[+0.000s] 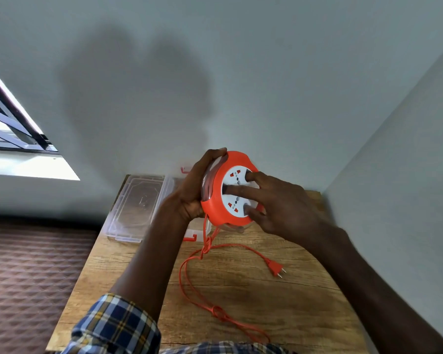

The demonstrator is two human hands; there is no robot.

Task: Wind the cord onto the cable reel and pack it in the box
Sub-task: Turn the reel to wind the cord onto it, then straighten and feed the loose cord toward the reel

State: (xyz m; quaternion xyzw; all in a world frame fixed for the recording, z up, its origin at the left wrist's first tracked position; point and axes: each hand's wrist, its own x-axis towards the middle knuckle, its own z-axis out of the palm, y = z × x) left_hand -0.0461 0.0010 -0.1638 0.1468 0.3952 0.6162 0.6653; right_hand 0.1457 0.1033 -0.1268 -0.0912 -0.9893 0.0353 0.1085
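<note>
1. Loose orange cord (189, 282) with its two-pin plug (275, 267) trails across the wooden table (279, 315).
2. Left hand (193, 190) grips the round orange-and-white cable reel (226, 190), held above the table.
3. Right hand (279, 203) presses straight fingers on its socket face.
4. Clear plastic box (138, 208) lies behind.

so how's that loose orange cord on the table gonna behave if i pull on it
The cord looks thin and floppy, lying in slack loops on the table, so it would probably drag rather than push. It shows twisted snags, which may tighten when pulled. The plug at its free end would likely skid and trail behind.
</note>
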